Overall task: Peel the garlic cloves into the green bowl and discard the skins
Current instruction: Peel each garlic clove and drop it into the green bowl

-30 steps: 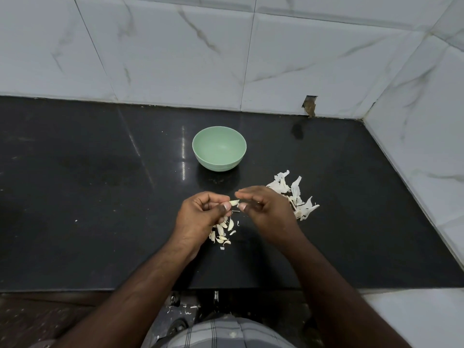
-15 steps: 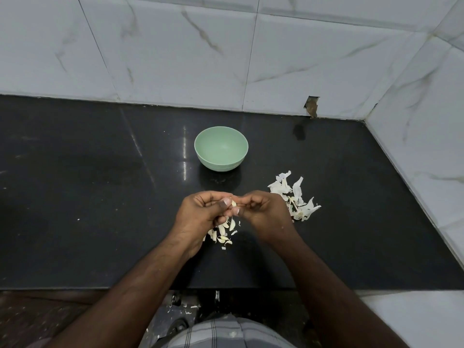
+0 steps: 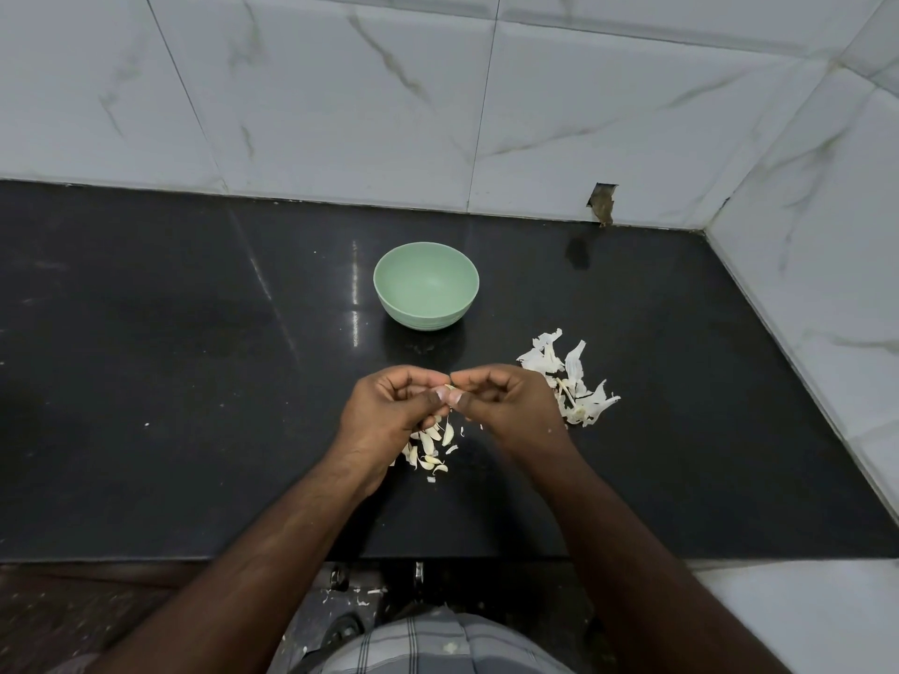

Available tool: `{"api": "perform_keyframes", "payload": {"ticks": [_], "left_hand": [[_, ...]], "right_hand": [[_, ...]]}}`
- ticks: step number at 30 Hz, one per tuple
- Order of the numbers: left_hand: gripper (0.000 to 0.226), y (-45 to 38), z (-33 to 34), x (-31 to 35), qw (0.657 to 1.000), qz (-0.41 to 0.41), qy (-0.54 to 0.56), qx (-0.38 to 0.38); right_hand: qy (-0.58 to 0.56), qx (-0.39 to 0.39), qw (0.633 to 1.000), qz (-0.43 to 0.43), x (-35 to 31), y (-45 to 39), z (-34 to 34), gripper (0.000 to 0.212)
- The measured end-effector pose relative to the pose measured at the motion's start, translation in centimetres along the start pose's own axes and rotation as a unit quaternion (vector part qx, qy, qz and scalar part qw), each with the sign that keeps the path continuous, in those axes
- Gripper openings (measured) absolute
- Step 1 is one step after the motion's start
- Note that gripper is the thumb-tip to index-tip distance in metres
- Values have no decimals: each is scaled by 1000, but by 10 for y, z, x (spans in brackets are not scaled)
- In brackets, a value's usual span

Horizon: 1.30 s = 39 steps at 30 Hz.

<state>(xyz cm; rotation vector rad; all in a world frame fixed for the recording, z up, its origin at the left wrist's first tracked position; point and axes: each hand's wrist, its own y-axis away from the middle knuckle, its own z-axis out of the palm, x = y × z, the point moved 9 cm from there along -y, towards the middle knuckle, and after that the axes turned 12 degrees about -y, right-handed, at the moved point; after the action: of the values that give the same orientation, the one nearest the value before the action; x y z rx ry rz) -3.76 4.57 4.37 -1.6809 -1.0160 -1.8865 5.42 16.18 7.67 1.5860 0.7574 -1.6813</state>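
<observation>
White marble-veined wall tiles [image 3: 340, 104] rise behind and to the right of a black polished countertop [image 3: 146, 381], which fills most of the view and meets the tiled corner at the far right. Both of the person's bare forearms reach in from the bottom edge, over a checked garment [image 3: 428, 644] at the lower middle. A chipped hole [image 3: 602, 206] shows in the tile at the back wall's base.

Near the middle of the counter stands the green bowl [image 3: 426, 285], upright, and its inside looks empty. It sits well beyond the hands.

The left hand [image 3: 389, 415] and the right hand [image 3: 506, 406] meet just in front of the bowl, fingers curled, their thumb and fingertips pinched together on a small garlic clove [image 3: 450, 389]; only a pale sliver of it shows between the fingertips, so whether its skin is on or off cannot be told.

A pile of white papery garlic skins [image 3: 569, 377] lies on the counter just right of the right hand. Under and just behind the left hand, a smaller scatter of garlic cloves [image 3: 430, 445] rests on the black surface, with tiny flakes beside it.
</observation>
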Motion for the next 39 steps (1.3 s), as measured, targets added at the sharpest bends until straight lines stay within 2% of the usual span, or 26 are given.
{"api": "perform_keyframes", "payload": {"ticks": [5, 8, 14, 17, 21, 29, 36, 39], "left_hand": [[9, -2, -3, -7, 1000, -17, 8, 1], [9, -3, -3, -10, 1000, -22, 7, -3], [12, -3, -4, -9, 1000, -19, 4, -5], [12, -4, -4, -8, 1000, -19, 9, -1], [11, -4, -4, -7, 999, -22, 27, 4], [11, -4, -2, -9, 999, -36, 24, -5], [9, -3, -5, -3, 999, -7, -37, 15], [7, -3, -7, -3, 999, -11, -39, 33]], "right_hand": [[104, 5, 995, 1, 12, -4, -3, 17], [115, 11, 993, -6, 17, -3, -2, 11], [131, 28, 991, -9, 19, -7, -5, 17], [90, 45, 995, 11, 23, -8, -7, 25], [57, 24, 998, 22, 28, -11, -6, 34], [69, 53, 996, 5, 23, -11, -10, 32], [-1, 47, 999, 20, 20, -10, -4, 16], [-35, 65, 997, 32, 22, -11, -4, 18]]}}
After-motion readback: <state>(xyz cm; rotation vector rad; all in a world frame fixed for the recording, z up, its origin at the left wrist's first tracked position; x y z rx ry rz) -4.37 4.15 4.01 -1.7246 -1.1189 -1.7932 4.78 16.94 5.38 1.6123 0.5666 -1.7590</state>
